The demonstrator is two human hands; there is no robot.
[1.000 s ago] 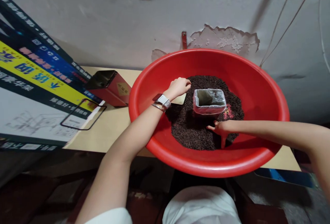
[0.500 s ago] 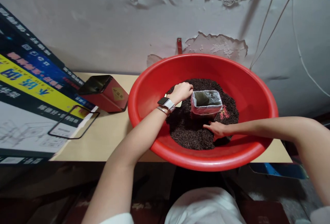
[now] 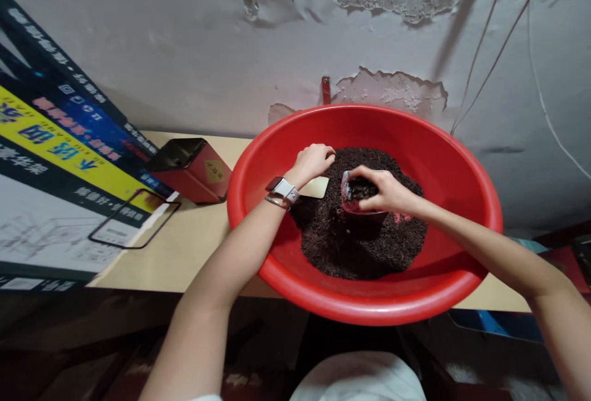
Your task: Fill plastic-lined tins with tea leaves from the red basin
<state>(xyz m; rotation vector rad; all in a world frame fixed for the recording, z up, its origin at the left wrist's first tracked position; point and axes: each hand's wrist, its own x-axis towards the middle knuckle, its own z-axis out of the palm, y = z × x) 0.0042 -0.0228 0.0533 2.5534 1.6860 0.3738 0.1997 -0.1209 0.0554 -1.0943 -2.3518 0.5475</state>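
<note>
A large red plastic basin point(image 3: 466, 161) holds a heap of dark, dry shreds that look like loose tea leaves point(image 3: 364, 259). In the heap stands a small box lined with a clear plastic bag point(image 3: 345, 194). My right hand point(image 3: 385, 191) is over the box's mouth, fingers and thumb curved around a clump of the dark leaves. Where the clump ends and the box's contents begin is hidden. My left hand point(image 3: 314, 162), wearing a watch, hovers at the heap's back left with loosely bent fingers and nothing visible in them. Below it lies a pale yellow flat card or lid point(image 3: 315, 188).
Left of the basin, a red tin point(image 3: 201, 173) with a dark open mouth lies tilted on the light wooden table point(image 3: 184, 253). A black wire frame point(image 3: 138, 246) and a large printed carton point(image 3: 60, 154) stand farther left. Behind is a peeling wall point(image 3: 184, 37).
My right hand has risen from the heap in front of the box to above its mouth, with dark leaves. My left hand has moved slightly left, away from the box.
</note>
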